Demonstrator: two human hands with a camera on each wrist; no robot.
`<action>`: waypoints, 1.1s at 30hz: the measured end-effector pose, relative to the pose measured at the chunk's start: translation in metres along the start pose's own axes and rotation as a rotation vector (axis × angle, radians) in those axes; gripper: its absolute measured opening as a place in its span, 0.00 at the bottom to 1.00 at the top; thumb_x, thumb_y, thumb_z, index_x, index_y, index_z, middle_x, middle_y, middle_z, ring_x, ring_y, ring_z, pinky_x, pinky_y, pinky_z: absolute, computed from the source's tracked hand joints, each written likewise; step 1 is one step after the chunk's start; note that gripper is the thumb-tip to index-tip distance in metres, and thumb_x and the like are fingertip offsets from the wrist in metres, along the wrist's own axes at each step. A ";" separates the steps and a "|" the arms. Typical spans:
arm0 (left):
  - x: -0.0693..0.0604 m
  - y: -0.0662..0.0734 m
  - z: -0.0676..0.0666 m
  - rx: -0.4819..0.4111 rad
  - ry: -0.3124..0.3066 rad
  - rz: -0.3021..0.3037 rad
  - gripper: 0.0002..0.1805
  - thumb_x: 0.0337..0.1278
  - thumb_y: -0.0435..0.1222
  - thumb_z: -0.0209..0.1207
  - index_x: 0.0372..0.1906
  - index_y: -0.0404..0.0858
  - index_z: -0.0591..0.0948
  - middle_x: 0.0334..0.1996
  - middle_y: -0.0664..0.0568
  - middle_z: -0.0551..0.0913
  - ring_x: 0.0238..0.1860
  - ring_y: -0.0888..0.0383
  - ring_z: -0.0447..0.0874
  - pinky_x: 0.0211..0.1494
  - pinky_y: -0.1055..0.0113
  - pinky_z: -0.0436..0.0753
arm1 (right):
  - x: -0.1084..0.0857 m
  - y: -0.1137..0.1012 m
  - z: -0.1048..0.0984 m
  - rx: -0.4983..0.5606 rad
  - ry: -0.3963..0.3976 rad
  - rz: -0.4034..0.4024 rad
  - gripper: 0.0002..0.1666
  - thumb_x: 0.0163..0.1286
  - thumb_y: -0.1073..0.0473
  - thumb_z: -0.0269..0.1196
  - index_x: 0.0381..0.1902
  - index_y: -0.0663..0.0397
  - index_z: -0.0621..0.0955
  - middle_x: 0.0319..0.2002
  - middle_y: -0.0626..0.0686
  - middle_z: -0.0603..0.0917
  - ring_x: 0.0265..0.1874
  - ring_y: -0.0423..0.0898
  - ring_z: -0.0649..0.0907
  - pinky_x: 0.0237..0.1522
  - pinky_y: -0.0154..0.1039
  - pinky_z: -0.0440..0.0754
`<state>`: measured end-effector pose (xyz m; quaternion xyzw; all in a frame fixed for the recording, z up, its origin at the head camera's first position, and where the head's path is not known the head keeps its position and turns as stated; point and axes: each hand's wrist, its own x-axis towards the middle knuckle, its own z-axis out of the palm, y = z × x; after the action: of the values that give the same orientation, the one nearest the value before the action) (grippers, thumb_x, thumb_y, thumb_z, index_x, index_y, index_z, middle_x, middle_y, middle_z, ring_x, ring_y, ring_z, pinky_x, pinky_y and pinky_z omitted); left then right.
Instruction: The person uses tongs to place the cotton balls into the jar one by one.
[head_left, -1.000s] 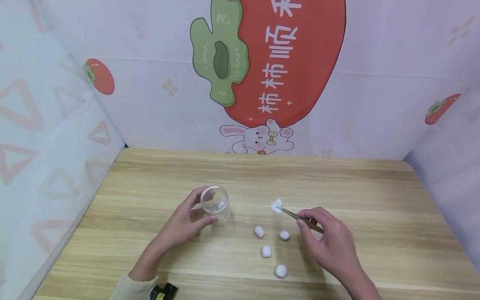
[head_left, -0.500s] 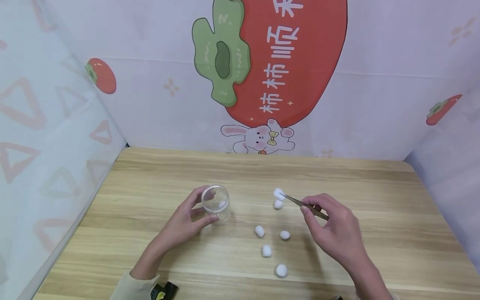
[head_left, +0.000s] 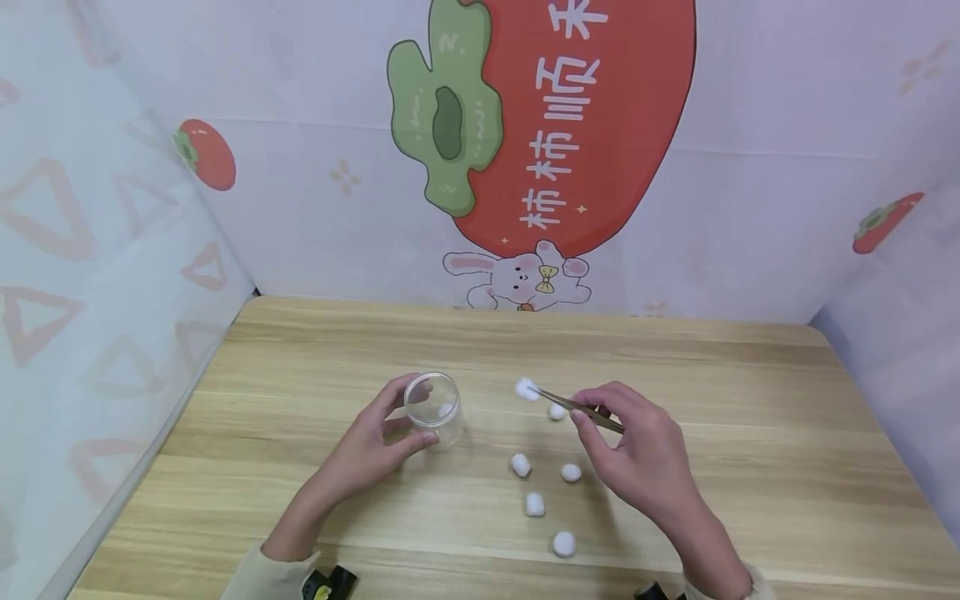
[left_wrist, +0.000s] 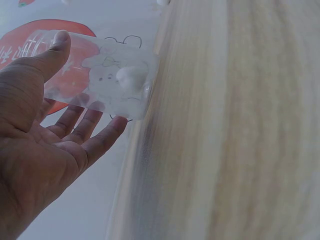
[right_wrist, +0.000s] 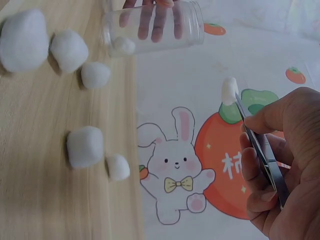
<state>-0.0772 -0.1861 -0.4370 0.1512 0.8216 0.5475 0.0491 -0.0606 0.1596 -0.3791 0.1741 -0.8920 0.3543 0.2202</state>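
My left hand (head_left: 370,437) holds a clear jar (head_left: 435,408) near the table's middle, thumb on one side and fingers on the other. Inside the jar, at its bottom, lies a white cotton ball (left_wrist: 132,78). To the right, my right hand (head_left: 637,446) pinches metal tweezers (right_wrist: 262,155) between thumb and fingers. Their tips grip another cotton ball (right_wrist: 229,91), lifted above the table and a little right of the jar. Several loose cotton balls (head_left: 564,544) lie on the wood between my hands, one of them partly below the tweezers.
The wooden table (head_left: 315,333) reaches back to a printed cloth (head_left: 300,208) with a red persimmon and a rabbit. Another cloth (head_left: 97,250) hangs along the left side. A black device (head_left: 330,583) sits on my left wrist.
The tweezers first raised a cotton ball off the spot beside another one, then carried it leftward toward the jar. My left hand and the jar have stayed in place.
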 end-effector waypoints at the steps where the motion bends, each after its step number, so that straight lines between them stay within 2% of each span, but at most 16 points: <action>1: 0.000 0.000 0.000 0.000 0.000 0.002 0.42 0.59 0.41 0.76 0.76 0.50 0.69 0.72 0.48 0.78 0.76 0.46 0.75 0.72 0.52 0.86 | 0.000 -0.001 0.001 0.003 0.000 -0.004 0.15 0.60 0.69 0.75 0.39 0.42 0.90 0.34 0.35 0.88 0.33 0.33 0.84 0.37 0.20 0.80; 8: 0.000 0.000 -0.001 -0.003 0.002 0.017 0.42 0.59 0.40 0.76 0.75 0.51 0.69 0.72 0.46 0.78 0.75 0.43 0.75 0.71 0.51 0.86 | 0.004 -0.008 0.009 0.017 -0.017 -0.007 0.13 0.61 0.67 0.75 0.39 0.43 0.90 0.34 0.35 0.88 0.33 0.34 0.84 0.32 0.29 0.84; 15: -0.001 0.000 -0.001 -0.002 0.004 0.015 0.42 0.59 0.40 0.76 0.76 0.49 0.69 0.72 0.46 0.77 0.76 0.44 0.75 0.71 0.51 0.86 | 0.007 -0.014 0.015 0.044 -0.033 0.000 0.12 0.61 0.66 0.75 0.39 0.43 0.89 0.34 0.37 0.88 0.34 0.35 0.84 0.22 0.25 0.77; 24: 0.000 -0.001 -0.001 -0.005 0.002 0.011 0.42 0.59 0.40 0.76 0.76 0.49 0.69 0.72 0.46 0.78 0.75 0.44 0.75 0.72 0.51 0.86 | 0.010 -0.018 0.023 0.037 -0.044 -0.014 0.10 0.62 0.65 0.75 0.39 0.44 0.89 0.34 0.37 0.88 0.34 0.34 0.84 0.32 0.33 0.85; 33: 0.000 -0.002 0.000 0.001 0.000 0.018 0.42 0.59 0.40 0.76 0.76 0.46 0.68 0.72 0.44 0.77 0.75 0.43 0.75 0.71 0.52 0.86 | 0.012 -0.023 0.030 0.049 -0.066 -0.018 0.09 0.63 0.63 0.74 0.39 0.44 0.90 0.35 0.38 0.89 0.35 0.35 0.84 0.34 0.33 0.85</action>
<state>-0.0771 -0.1864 -0.4389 0.1589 0.8205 0.5473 0.0442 -0.0681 0.1211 -0.3798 0.1989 -0.8881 0.3684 0.1897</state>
